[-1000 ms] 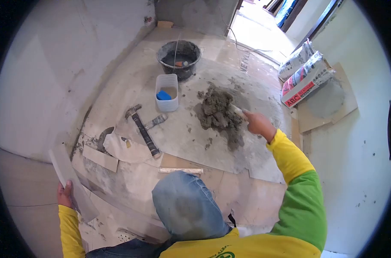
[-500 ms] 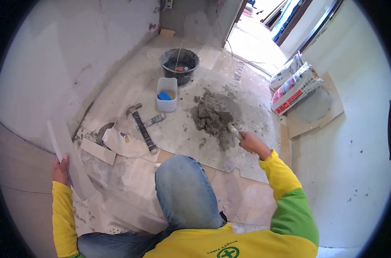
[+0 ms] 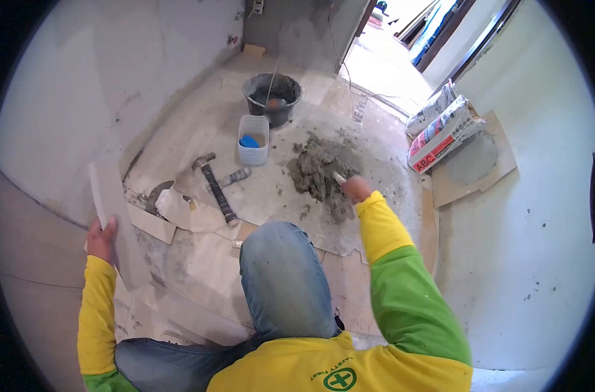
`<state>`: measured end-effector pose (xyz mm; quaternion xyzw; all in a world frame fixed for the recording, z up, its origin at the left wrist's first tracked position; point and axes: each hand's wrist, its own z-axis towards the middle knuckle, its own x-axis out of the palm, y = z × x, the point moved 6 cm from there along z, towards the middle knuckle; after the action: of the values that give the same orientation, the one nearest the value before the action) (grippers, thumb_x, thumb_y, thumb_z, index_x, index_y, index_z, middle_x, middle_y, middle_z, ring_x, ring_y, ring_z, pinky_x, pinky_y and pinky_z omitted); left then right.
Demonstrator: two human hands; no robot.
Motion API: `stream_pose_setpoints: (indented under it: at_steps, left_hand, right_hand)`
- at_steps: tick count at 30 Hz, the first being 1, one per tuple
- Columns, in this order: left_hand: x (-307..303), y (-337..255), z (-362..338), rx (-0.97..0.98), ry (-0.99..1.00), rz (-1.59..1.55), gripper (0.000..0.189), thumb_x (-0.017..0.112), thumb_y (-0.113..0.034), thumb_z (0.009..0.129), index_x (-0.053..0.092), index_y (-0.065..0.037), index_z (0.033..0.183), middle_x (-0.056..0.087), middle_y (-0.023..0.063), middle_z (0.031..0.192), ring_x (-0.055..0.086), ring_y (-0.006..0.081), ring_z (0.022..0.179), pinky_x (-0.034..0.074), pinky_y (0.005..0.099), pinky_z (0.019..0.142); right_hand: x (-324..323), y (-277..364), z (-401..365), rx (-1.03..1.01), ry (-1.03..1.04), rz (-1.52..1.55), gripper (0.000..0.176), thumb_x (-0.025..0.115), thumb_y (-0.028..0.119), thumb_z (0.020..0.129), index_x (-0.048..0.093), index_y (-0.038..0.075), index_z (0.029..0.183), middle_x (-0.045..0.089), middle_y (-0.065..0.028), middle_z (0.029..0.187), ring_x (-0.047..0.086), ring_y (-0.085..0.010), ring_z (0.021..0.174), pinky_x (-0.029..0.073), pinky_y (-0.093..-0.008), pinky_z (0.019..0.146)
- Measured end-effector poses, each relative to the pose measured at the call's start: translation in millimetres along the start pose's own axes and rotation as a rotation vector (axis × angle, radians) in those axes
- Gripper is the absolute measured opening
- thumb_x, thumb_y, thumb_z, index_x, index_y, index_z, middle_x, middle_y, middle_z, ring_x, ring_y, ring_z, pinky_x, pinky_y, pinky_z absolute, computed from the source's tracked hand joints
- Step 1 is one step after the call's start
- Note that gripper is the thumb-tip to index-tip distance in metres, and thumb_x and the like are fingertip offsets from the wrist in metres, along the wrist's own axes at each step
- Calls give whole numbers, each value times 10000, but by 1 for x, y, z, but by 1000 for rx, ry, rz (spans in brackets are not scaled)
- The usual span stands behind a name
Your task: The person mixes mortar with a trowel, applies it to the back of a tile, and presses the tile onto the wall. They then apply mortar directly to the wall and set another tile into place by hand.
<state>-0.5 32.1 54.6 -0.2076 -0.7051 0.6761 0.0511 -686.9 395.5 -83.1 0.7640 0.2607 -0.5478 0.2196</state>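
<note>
My left hand point(image 3: 102, 240) grips a long, pale strip of tile point(image 3: 129, 251) by its edge, holding it tilted near the left wall. My right hand point(image 3: 357, 189) is closed around the light handle of a trowel point(image 3: 339, 177). The trowel's blade is hidden at the heap of wet grey mortar point(image 3: 316, 162) on the floor. A hammer point(image 3: 219, 196) lies left of the mortar, across a second tool with a worn grey handle point(image 3: 237, 177).
Behind the mortar stand a black bucket point(image 3: 250, 108) and a clear plastic tub point(image 3: 254, 157) with a blue item point(image 3: 248, 142) inside. Cut tile pieces point(image 3: 152, 223) lie at left. Bags marked ABC point(image 3: 431, 153) lean by the right wall on a board point(image 3: 500, 163).
My right hand has moved left and slightly up with the trowel, further into the mortar. My left hand has lifted the tile strip slightly up and right.
</note>
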Motion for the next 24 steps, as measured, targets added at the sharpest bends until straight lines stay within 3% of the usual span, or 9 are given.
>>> stream_pose_setpoints:
  at_steps: [1, 4, 6, 9, 11, 13, 17, 20, 24]
  left_hand:
    - [-8, 4, 3, 13, -47, 155, 379, 686, -246, 872, 581, -12, 1150, 643, 60, 1034, 592, 160, 912, 468, 306, 838]
    - [-2, -4, -20, -12, -36, -106, 376, 684, -245, 871, 580, -8, 1143, 641, 60, 1028, 588, 157, 904, 471, 308, 827]
    - [-1, 0, -23, -37, -44, -161, 364, 680, -240, 874, 580, -9, 1137, 640, 62, 1026, 587, 155, 899, 472, 307, 824]
    - [-1, 11, -17, -82, -48, -188, 337, 672, -225, 881, 585, -10, 1125, 640, 62, 1015, 586, 150, 887, 474, 302, 811]
    - [-1, 19, -9, -103, -44, -161, 322, 668, -214, 884, 589, -10, 1120, 643, 61, 1006, 586, 147, 879, 475, 299, 801]
    - [2, 17, 0, -27, -2, -143, 284, 650, -201, 895, 601, -9, 1098, 648, 53, 982, 585, 137, 870, 471, 287, 788]
    - [20, -14, -8, -46, -18, -77, 280, 646, -210, 896, 610, -9, 1087, 651, 47, 957, 582, 131, 857, 466, 284, 784]
    - [29, -12, 3, -18, 12, -11, 319, 651, -224, 892, 598, -9, 1122, 650, 60, 989, 589, 145, 878, 466, 290, 811]
    - [90, -53, 18, -15, 88, -47, 413, 654, -269, 887, 569, -7, 1194, 644, 79, 1050, 595, 167, 919, 466, 313, 849]
  right_hand:
    - [-35, 9, -9, -85, -60, -134, 527, 461, 513, 930, 690, 38, 918, 662, -212, 732, 674, -357, 719, 520, -463, 677]
    - [-120, 11, -79, -12, -41, -96, 398, 532, 442, 890, 702, 99, 997, 674, -210, 814, 663, -368, 786, 513, -479, 728]
    - [-151, 11, -107, -56, -160, -206, 291, 556, 317, 859, 691, 98, 997, 675, -208, 872, 657, -379, 797, 513, -490, 722]
    - [-108, 6, -110, -78, -293, -228, 212, 528, 200, 845, 673, 85, 948, 675, -202, 866, 659, -384, 815, 512, -492, 714]
    - [-8, -6, -81, -160, -179, -223, 163, 507, 133, 826, 646, 81, 891, 674, -200, 847, 661, -381, 821, 515, -490, 709]
    - [34, 19, -106, -42, -223, -186, 163, 513, 140, 821, 639, 83, 906, 671, -205, 841, 655, -389, 807, 512, -496, 708]
    - [-32, -1, -142, -77, -128, -78, 155, 534, 167, 837, 632, 79, 919, 666, -229, 864, 641, -427, 797, 508, -504, 699]
    - [-44, -20, -155, -105, -111, -14, 301, 575, 205, 802, 654, 76, 1062, 680, -197, 839, 663, -386, 756, 515, -483, 684]
    - [-33, -34, -180, 182, 99, 536, 295, 614, 229, 841, 635, 36, 1063, 625, -117, 699, 608, -263, 583, 481, -398, 545]
